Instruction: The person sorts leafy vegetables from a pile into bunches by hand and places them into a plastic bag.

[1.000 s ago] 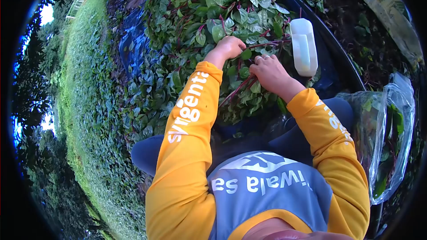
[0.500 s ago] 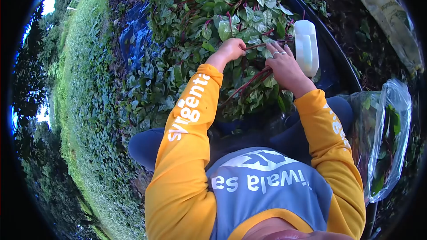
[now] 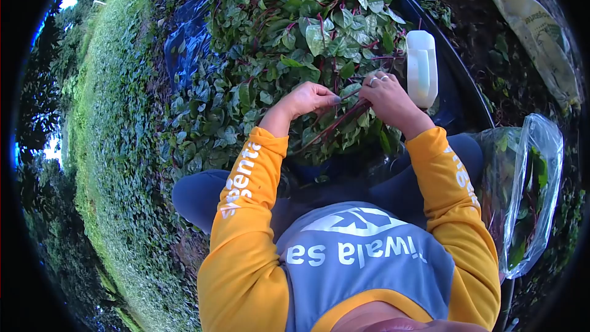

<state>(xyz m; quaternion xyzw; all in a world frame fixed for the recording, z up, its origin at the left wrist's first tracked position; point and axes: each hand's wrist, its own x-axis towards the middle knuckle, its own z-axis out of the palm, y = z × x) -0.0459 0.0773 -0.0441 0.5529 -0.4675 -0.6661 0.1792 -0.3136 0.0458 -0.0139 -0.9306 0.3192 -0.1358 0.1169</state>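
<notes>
A heap of Malabar spinach vines (image 3: pixel 313 37), with glossy green leaves and dark red stems, lies in front of me. My right hand (image 3: pixel 388 98), with rings on it, is closed around a bunch of red stems (image 3: pixel 341 120) that trail down to the left. My left hand (image 3: pixel 305 99) is pinched at the end of a thin stem reaching toward my right hand. Both hands are just above the near side of the heap. Beside my right hand stands a whitish plastic container (image 3: pixel 421 69), cut open on one side.
A clear plastic bag (image 3: pixel 547 141) with leaves inside stands at the right, by my knee. Blue plastic sheeting (image 3: pixel 187 43) lies at the left. A pale printed sack (image 3: pixel 534 21) is at the upper right. Grass (image 3: pixel 104 129) stretches along the left.
My left hand has come down toward my body and slightly left. My right hand has dropped a little, and its fingers, stretched before, are now curled around the stems.
</notes>
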